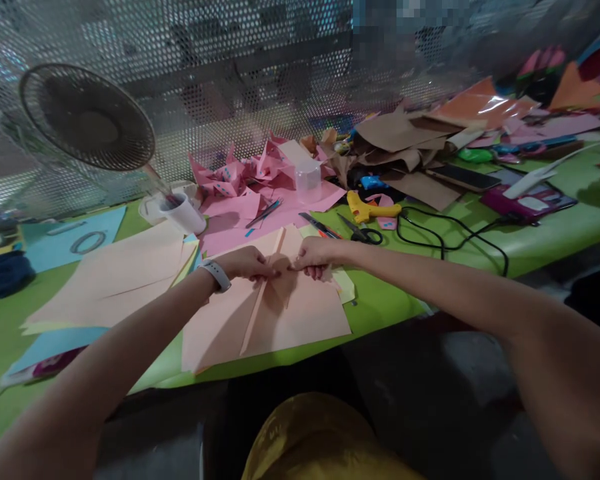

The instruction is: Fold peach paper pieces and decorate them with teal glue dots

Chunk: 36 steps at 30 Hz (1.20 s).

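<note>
A stack of peach paper sheets lies on the green table in front of me. My left hand, with a white band at the wrist, is closed in a pinch above the stack. Close beside it, my right hand pinches too, its fingers curled. Between the fingertips there is a small peach paper piece, partly hidden by the hands and in shadow. A long, narrow peach paper strip runs slantwise over the sheets, passing under or beside my left fingers.
Black-handled scissors, a yellow glue gun and its black cord lie right of the sheets. Behind are pink folded papers, a clear plastic cup and brown paper. A fan and white cup stand left.
</note>
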### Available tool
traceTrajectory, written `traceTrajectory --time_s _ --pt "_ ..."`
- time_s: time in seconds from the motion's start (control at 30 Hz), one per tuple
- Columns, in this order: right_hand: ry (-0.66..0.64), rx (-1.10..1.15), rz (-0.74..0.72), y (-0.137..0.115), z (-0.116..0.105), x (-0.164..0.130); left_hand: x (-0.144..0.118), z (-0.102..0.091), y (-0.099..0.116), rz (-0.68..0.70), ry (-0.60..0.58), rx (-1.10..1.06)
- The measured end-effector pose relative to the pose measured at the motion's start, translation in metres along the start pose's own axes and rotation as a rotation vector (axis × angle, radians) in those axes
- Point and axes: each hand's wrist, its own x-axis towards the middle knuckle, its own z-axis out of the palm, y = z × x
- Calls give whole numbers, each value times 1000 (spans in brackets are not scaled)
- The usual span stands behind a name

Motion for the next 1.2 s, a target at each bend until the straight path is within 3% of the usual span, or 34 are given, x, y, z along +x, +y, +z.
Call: traceTrajectory --time_s 0.27,0.43,0.77,0.83,0.93,1.07,1.2 --pt "10 -33 2 3 1 3 -2 -8 6 -66 11 69" --pt "6 -30 -17 7 1 7 -4 -10 8 -39 -2 120" --pt "0 -24 -20 7 1 6 -2 -6 3 -12 2 36" --pt "-3 -17 -24 8 1 7 -6 -2 -4 15 56 -17" --pt "-3 -9 -29 10 2 7 -16 7 -14 108 245 -66" --pt "78 75 -101 12 2 0 -37 23 -20 168 451 106" --pt "191 155 -174 12 6 -16 -57 43 -18 189 519 260"
